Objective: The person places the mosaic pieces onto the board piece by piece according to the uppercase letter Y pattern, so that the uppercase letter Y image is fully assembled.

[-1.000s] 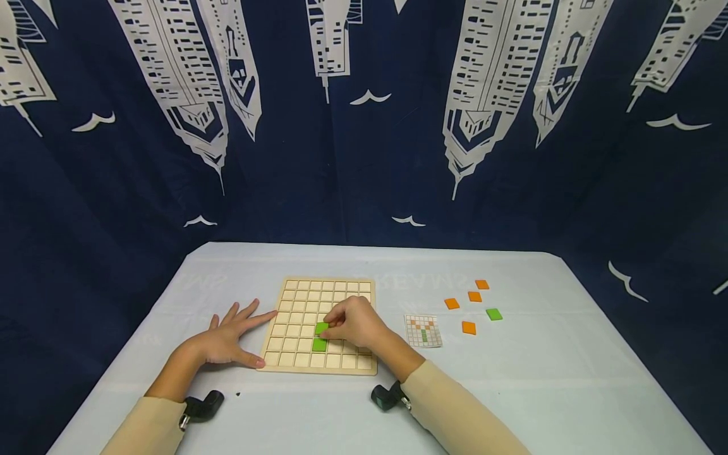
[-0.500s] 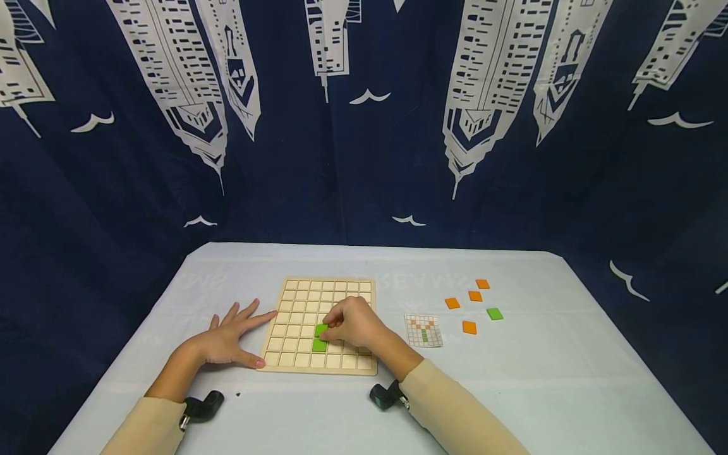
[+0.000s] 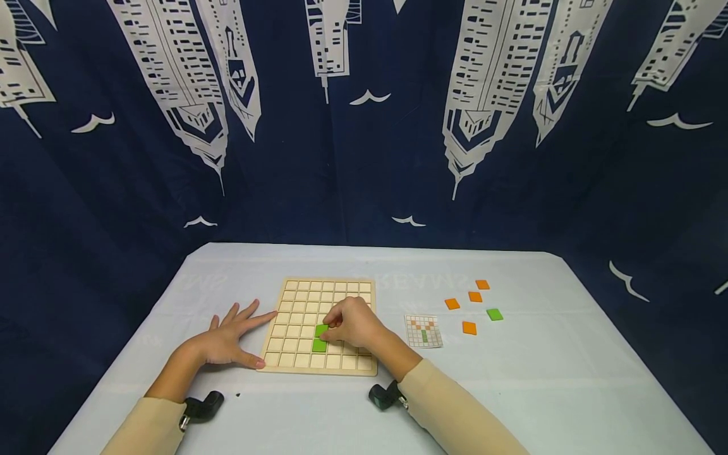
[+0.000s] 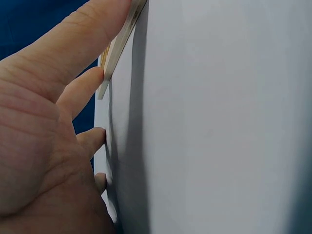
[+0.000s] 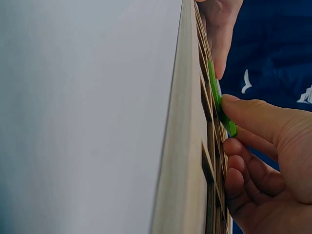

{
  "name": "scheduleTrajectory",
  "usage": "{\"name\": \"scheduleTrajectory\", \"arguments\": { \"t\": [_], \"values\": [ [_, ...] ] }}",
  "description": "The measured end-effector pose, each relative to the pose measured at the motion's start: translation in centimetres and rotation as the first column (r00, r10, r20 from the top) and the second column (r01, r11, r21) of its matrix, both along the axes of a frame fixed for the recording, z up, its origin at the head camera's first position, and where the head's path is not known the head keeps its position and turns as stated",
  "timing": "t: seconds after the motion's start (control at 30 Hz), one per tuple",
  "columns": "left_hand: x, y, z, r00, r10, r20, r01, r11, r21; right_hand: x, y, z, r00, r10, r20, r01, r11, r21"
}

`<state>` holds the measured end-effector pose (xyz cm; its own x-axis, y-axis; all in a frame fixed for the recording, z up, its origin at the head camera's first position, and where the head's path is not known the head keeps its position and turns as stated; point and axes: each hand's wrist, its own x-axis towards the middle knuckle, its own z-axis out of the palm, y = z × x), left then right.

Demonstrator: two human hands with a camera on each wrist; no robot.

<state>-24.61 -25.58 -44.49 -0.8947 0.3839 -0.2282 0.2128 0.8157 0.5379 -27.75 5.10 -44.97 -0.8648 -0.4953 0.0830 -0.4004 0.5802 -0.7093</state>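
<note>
A wooden grid board lies flat on the table. Thumb and fingertip of my right hand pinch a green square tile over the board's middle; the right wrist view shows this tile tilted between them. Just nearer, a second green tile sits in a grid cell, partly overlapped by the thumb. My left hand is spread beside the board, with thumb and index fingertip against its left edge. The left wrist view shows the thumb at the board's side. Part of the board is hidden under my right hand.
Right of the board lies a small printed pattern card with orange and green squares on a grid. Farther right are several loose orange tiles and one green tile. A dark patterned cloth hangs behind the white table.
The pinched green tile has shifted very slightly toward the nearer green tile. My right forearm has edged a little to the left, while my left hand has stayed in place.
</note>
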Motion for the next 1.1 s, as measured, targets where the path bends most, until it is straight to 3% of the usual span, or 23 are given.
{"name": "scheduleTrajectory", "arguments": {
  "t": [0.33,0.6,1.1],
  "values": [
    [0.1,0.0,0.0,1.0,0.0,0.0,0.0,1.0,-0.008,-0.1,0.0,-0.1,1.0,0.002,0.001,-0.002,1.0,-0.003],
    [0.0,0.0,0.1,1.0,-0.003,-0.001,0.003,1.0,0.001,-0.1,1.0,0.0,1.0,0.012,-0.013,-0.013,0.997,-0.07],
    [0.0,0.0,0.1,1.0,-0.001,-0.003,0.001,1.0,-0.005,0.4,4.3,0.1,0.998,-0.052,-0.036,0.046,0.989,-0.143]
  ]
}}
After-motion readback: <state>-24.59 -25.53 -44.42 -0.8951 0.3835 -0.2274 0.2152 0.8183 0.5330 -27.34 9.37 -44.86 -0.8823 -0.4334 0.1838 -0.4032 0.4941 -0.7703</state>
